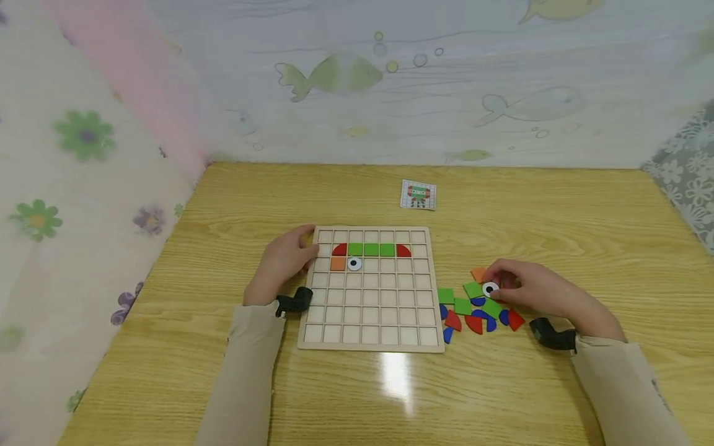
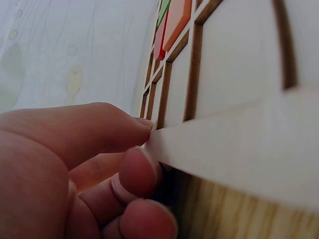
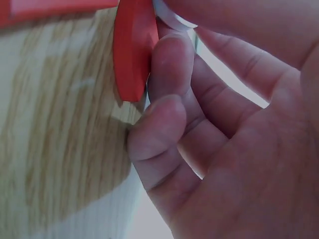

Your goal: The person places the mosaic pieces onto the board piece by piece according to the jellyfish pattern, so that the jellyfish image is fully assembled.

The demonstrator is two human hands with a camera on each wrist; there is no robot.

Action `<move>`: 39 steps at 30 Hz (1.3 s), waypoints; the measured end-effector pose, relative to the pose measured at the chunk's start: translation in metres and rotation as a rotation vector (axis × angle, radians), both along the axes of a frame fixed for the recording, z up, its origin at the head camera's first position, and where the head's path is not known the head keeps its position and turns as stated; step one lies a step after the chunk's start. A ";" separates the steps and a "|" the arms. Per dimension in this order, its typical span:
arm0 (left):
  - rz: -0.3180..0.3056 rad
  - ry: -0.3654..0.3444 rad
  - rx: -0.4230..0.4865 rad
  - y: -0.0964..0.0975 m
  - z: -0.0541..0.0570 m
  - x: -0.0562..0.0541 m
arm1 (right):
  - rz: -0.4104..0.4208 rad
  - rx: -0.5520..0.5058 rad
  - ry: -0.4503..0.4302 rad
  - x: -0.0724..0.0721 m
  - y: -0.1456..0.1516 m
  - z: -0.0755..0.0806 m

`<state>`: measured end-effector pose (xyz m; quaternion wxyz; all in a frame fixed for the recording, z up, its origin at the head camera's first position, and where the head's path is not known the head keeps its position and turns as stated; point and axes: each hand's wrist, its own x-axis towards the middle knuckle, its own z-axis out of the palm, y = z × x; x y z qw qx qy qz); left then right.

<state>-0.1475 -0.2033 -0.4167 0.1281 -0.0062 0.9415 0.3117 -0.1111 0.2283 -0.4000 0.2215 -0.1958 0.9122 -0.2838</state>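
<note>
Specifically, my right grip (image 1: 528, 288) pinched the round eye tile (image 1: 491, 290) between thumb and finger, beside the loose tiles (image 1: 462, 306) right of the wooden grid board (image 1: 374, 347); my left grip (image 1: 282, 262), farther away, held the board's left edge.

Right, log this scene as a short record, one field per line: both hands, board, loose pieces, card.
Left hand: holds grid board by its left edge
Right hand: pinches an eye disc
Row two from top: red quarter-circle, three green squares, another red quarter-circle
Row three from top: orange square, second eye disc
Loose pieces: green, red, blue and orange, right of board
Pattern card: on table, beyond board
</note>
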 end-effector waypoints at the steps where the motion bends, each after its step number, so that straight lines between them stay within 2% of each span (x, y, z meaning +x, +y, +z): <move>1: 0.000 0.000 -0.001 0.000 0.000 0.000 | -0.004 0.001 -0.001 0.000 0.000 0.000; 5: -0.003 0.003 -0.005 0.000 0.000 0.000 | -0.030 0.000 -0.007 -0.001 0.000 -0.001; 11: -0.009 0.014 -0.001 0.001 0.000 0.001 | -0.047 -0.082 -0.041 0.000 -0.004 0.000; 17: -0.017 0.024 -0.005 0.001 0.000 0.001 | -0.057 -0.084 0.073 -0.003 -0.017 0.001; 19: -0.013 0.024 -0.010 0.001 0.000 0.001 | -0.057 -0.096 0.086 -0.005 -0.023 0.002; 27: -0.014 0.034 -0.022 0.001 0.000 0.001 | -0.091 -0.111 0.057 -0.009 -0.044 0.001; 39: -0.013 0.018 -0.024 -0.001 -0.002 0.000 | -0.096 -0.124 0.060 -0.017 -0.062 -0.006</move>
